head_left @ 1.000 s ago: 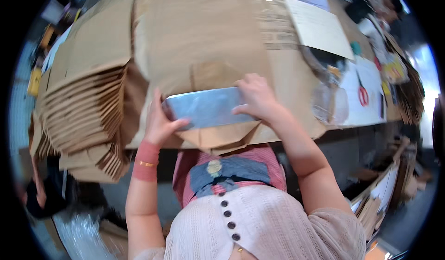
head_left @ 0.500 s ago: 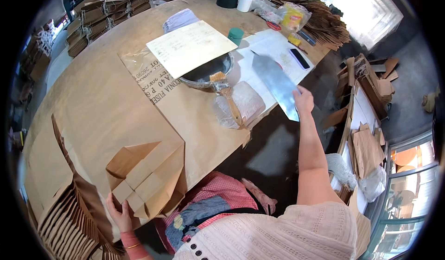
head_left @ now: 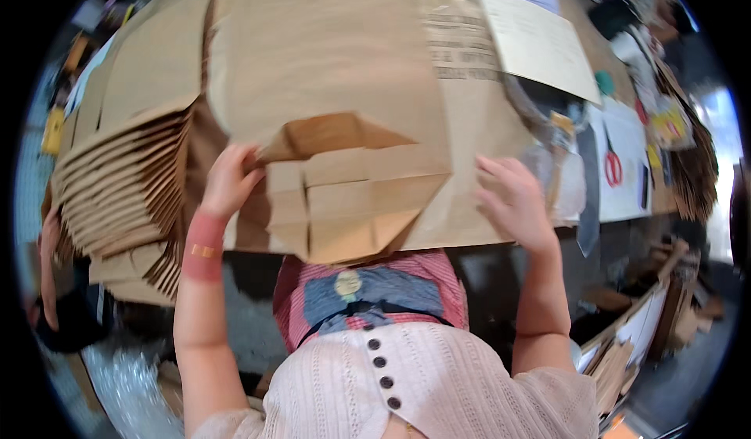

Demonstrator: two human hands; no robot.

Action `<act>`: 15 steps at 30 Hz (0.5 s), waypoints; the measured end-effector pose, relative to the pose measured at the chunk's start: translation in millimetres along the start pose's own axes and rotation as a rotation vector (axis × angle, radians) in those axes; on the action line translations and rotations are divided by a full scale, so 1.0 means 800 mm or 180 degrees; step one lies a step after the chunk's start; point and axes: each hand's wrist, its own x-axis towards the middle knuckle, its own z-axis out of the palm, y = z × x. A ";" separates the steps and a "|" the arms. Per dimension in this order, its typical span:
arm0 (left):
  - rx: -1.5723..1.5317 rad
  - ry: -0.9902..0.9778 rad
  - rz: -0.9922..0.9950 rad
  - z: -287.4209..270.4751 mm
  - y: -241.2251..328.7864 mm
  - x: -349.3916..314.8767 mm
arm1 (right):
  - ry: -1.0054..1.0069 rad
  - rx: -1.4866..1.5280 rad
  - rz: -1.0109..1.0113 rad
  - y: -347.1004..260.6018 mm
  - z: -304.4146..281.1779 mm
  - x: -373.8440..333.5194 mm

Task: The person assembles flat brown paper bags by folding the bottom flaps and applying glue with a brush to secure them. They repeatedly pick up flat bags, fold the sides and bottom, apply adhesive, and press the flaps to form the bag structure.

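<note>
A brown paper bag [head_left: 336, 196] lies in front of me at the table's near edge, its folded bottom spread open into a many-sided shape with a flap standing up at the back. My left hand [head_left: 229, 179] is at the bag's left corner, its thumb and fingers closed on the paper edge. My right hand [head_left: 512, 200] hovers, slightly blurred, to the right of the bag, with fingers apart and nothing in them. Further right, a thin metal sheet [head_left: 588, 188] lies with one end jutting past the table edge, beside a brush [head_left: 560, 145] resting on a plastic-wrapped block [head_left: 573, 185].
A stack of folded paper bags [head_left: 125, 188] fans out at left. Towards the right, a pale board [head_left: 540, 40] covers part of a round basin [head_left: 532, 102]; red-handled scissors [head_left: 612, 169] and a phone [head_left: 644, 186] lie beyond. Another person's arm [head_left: 48, 259] shows at far left.
My right hand has let go of the metal sheet and come left towards the bag. My left hand has shifted along the bag's left side. The view has turned left.
</note>
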 end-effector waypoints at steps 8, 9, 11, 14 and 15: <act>0.1158 -0.0825 0.0370 0.004 0.034 0.040 | -0.1256 -0.0687 -0.0565 0.004 0.125 0.135; 0.1357 -0.0558 0.0796 0.007 0.036 0.030 | -0.1117 -0.0980 -0.0883 -0.001 0.122 0.124; 0.1834 -0.0370 0.0881 0.022 0.039 0.003 | -0.0902 -0.1416 -0.1179 -0.014 0.124 0.100; 0.1612 -0.0523 0.0510 0.037 0.063 -0.019 | -0.0815 -0.1492 -0.1233 -0.041 0.134 0.079; 0.1338 -0.0284 0.0741 0.042 0.069 -0.028 | -0.0865 -0.1236 -0.1370 -0.060 0.130 0.086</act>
